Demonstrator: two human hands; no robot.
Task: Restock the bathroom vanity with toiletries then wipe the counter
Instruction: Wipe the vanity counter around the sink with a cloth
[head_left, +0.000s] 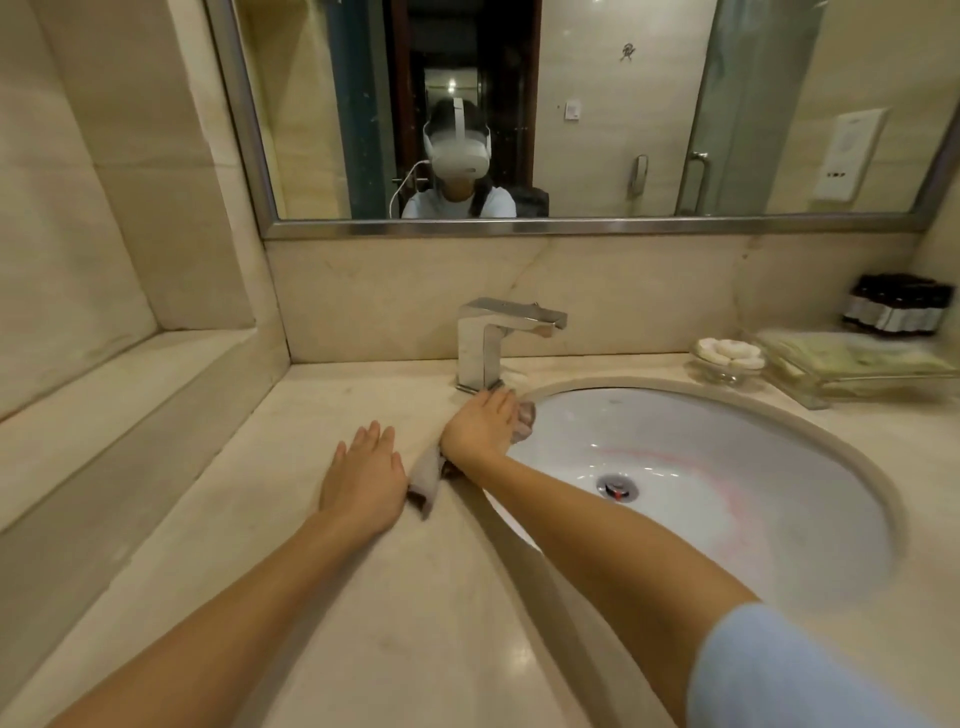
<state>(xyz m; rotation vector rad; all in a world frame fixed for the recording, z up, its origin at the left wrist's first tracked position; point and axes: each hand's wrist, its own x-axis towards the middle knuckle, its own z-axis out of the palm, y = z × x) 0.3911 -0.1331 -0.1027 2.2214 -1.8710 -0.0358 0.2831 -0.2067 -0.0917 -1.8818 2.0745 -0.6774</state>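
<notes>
Left hand: lying flat on the counter, fingers straight and close together.
Right hand: pressing the cloth down, fingers together.
Cloth: lying on the sink rim, below the faucet.
Bottles: standing far right.

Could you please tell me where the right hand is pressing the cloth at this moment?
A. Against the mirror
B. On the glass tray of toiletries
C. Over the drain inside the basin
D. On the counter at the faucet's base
D: the right hand presses the grey cloth onto the counter just in front of the faucet, beside the sink rim.
</notes>
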